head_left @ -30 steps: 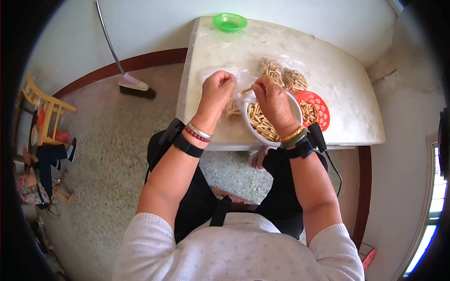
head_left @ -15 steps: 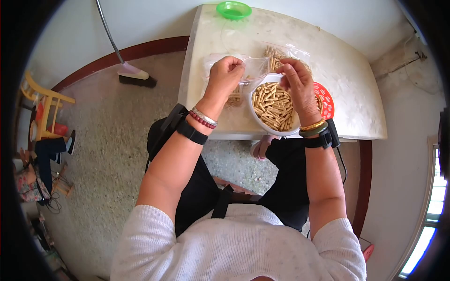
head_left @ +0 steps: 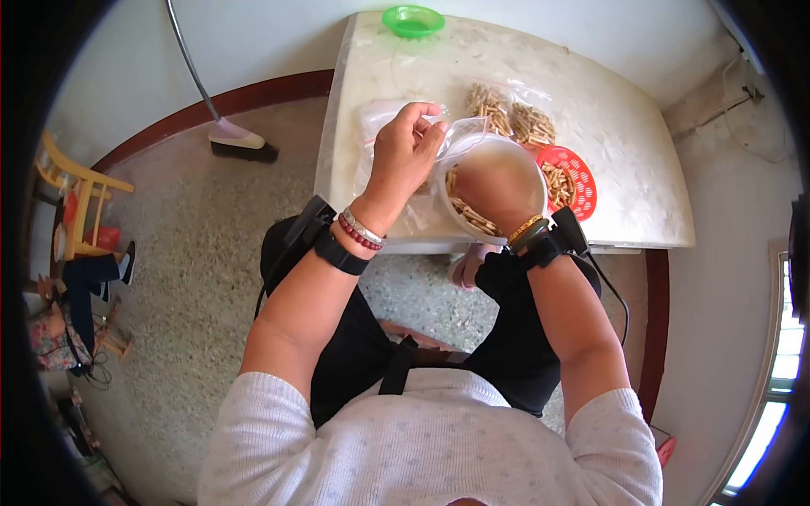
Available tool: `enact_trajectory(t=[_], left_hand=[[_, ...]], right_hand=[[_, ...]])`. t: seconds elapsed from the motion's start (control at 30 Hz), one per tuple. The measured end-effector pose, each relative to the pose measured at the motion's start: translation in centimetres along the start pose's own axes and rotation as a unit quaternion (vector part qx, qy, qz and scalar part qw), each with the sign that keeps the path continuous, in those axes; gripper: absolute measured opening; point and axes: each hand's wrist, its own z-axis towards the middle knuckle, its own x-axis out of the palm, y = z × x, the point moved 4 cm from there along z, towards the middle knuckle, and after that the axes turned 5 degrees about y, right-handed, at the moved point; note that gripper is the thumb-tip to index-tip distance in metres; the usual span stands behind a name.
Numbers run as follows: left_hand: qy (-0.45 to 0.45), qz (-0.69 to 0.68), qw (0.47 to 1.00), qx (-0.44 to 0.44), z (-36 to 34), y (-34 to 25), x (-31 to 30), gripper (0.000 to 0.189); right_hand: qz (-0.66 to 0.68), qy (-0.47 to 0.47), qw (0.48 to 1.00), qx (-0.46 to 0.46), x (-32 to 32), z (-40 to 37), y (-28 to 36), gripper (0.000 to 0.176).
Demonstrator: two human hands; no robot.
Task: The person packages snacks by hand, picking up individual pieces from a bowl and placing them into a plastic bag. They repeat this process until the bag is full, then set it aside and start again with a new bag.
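My left hand [head_left: 403, 156] is closed, thumb against fingers, on the edge of a clear plastic zip bag [head_left: 469, 126] beside the white bowl. Inside the white bowl [head_left: 445, 205] lie many short, tan stick-like pieces [head_left: 471, 218]. My right hand [head_left: 499, 184] is over or in that bowl, covering much of the pieces; motion blurs its fingers, so I cannot make out their shape. Right of the bowl, a red perforated basket [head_left: 585, 179] holds more such pieces. Behind it lie two clear bags [head_left: 531, 125] filled with them.
A green bowl [head_left: 413, 22] stands at the far edge of the pale table [head_left: 624, 126]. Flat clear plastic bags [head_left: 371, 122] lie left of my left hand. On the floor, a broom [head_left: 243, 143] leans left of the table. Another person's leg [head_left: 89, 274] shows at far left.
My right hand has left the bag's edge and dropped down to the white bowl. My left hand keeps its hold on the bag, nearly in place.
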Motion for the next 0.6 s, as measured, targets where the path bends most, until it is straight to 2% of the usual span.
enact_trajectory(t=[0.07,0.17,0.2,0.23,0.27,0.3,0.33,0.37,0.4,0.47,0.5,0.53,0.6], left_hand=[[0.002,0.000,1.000,0.017,-0.3,-0.7,0.0,0.022],[0.019,-0.042,0.997,0.055,-1.1,-1.9,0.3,0.016],[0.019,-0.043,0.997,0.056,-1.5,-2.6,0.2,0.016],[0.076,-0.073,0.994,0.029,-2.0,-3.5,0.4,0.015],[0.131,-0.103,0.986,0.003,-2.3,-3.9,0.8,0.015],[0.154,-0.124,0.980,0.037,-2.8,-3.1,2.0,0.018],[0.214,-0.092,0.970,0.064,-3.2,-3.4,2.6,0.023],[0.260,-0.132,0.957,0.000,-4.0,-3.2,3.3,0.025],[0.303,-0.172,0.935,-0.065,-5.0,-3.4,4.2,0.027],[0.338,-0.225,0.900,-0.156,-6.6,-1.5,6.2,0.028],[0.350,-0.269,0.878,-0.186,-7.1,-1.3,6.8,0.033],[0.347,-0.268,0.879,-0.188,-7.2,-1.0,7.0,0.033],[0.270,-0.410,0.822,-0.290,-7.2,-0.3,7.1,0.040]], right_hand=[[-0.010,0.014,1.000,0.008,0.0,0.0,-0.4,0.014],[0.009,-0.015,0.999,0.028,-1.1,-0.3,-1.9,0.013],[0.067,-0.073,0.995,0.022,-2.0,-0.5,-2.8,0.013],[0.123,-0.130,0.984,0.015,-3.0,-0.8,-3.6,0.013],[0.221,-0.140,0.965,0.031,-3.5,-1.2,-4.7,0.014],[0.323,-0.122,0.937,0.059,-4.0,-1.6,-5.2,0.014],[0.420,-0.102,0.898,0.086,-4.9,-2.2,-5.2,0.013],[0.504,-0.064,0.857,0.087,-5.8,-3.0,-4.9,0.013],[0.502,-0.064,0.858,0.087,-6.5,-3.6,-4.8,0.013],[0.628,-0.037,0.776,0.034,-7.2,-4.2,-4.4,0.012],[0.641,-0.019,0.768,0.012,-7.5,-4.3,-4.1,0.012],[0.641,-0.017,0.767,0.011,-7.6,-4.4,-3.8,0.012],[0.665,-0.008,0.747,0.011,-7.8,-4.7,-3.2,0.012]])
